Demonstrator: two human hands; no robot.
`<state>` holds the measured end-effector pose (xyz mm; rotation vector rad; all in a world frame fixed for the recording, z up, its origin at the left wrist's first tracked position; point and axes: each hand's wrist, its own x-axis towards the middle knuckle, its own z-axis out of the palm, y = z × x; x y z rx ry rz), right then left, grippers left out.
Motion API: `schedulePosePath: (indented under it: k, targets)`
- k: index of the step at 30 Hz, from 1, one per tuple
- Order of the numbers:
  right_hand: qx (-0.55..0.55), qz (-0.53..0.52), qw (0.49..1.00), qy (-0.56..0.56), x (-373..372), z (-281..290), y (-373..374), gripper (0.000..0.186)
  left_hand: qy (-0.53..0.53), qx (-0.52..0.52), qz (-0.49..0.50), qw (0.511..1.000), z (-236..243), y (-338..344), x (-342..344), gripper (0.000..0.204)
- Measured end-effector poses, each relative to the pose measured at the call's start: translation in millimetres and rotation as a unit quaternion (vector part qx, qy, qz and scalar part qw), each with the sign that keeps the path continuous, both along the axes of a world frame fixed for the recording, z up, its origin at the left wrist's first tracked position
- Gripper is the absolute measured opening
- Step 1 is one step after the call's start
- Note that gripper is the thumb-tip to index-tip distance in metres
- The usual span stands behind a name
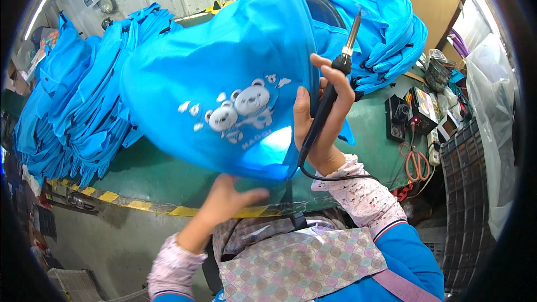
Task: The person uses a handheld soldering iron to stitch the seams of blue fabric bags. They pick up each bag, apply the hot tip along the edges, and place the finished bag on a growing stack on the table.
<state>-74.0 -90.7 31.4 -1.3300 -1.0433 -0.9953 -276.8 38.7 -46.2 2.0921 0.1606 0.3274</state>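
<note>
In front of me stands a bright blue fabric canopy (168,72) with a stiff curved rim and a white print of two cartoon bears. My right hand (330,128) holds a black-handled soldering iron (321,117), its metal tip pointing up. That hand's thumb and fingers also touch the canopy's right rim, with some fingertips behind it. Below the canopy's lower edge is my left hand (228,197), slightly blurred. Its thumb sticks out to the right, while the other fingers are mostly hidden by the fabric.
Piles of similar blue canopies lie on the left (84,100) and back right (386,33) of the green table (363,123). Orange-handled scissors (414,162) lie near a black power unit (420,111) at the right. Yellow-black tape marks the front edge. The iron's cord (341,178) crosses my right wrist.
</note>
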Motion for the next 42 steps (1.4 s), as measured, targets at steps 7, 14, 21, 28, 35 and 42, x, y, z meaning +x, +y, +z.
schedulePosePath:
  k: [7,14,21,28,35,42]
  targets:
    - [-0.011,0.044,0.997,-0.059,-5,-39,-27,0.048,-0.155,-0.573,0.037,0.804,-26,-30,74,0.042]
    - [-0.199,0.062,0.977,-0.051,-67,-30,-99,0.039,-0.120,-0.508,-0.030,0.853,-2,-20,67,0.054]
    - [-0.200,0.021,0.969,-0.145,-67,-53,-87,0.035,-0.148,-0.501,-0.004,0.853,-5,-28,69,0.056]
    - [-0.227,-0.006,0.957,-0.178,-60,-48,-81,0.029,-0.143,-0.463,-0.002,0.875,1,-33,70,0.050]
    - [-0.216,0.026,0.973,-0.076,-61,-17,-80,0.025,-0.146,-0.394,0.049,0.906,8,-40,69,0.044]
    - [-0.202,-0.057,0.967,-0.147,-17,-27,-59,0.038,-0.246,-0.242,0.204,0.916,7,-67,72,0.044]
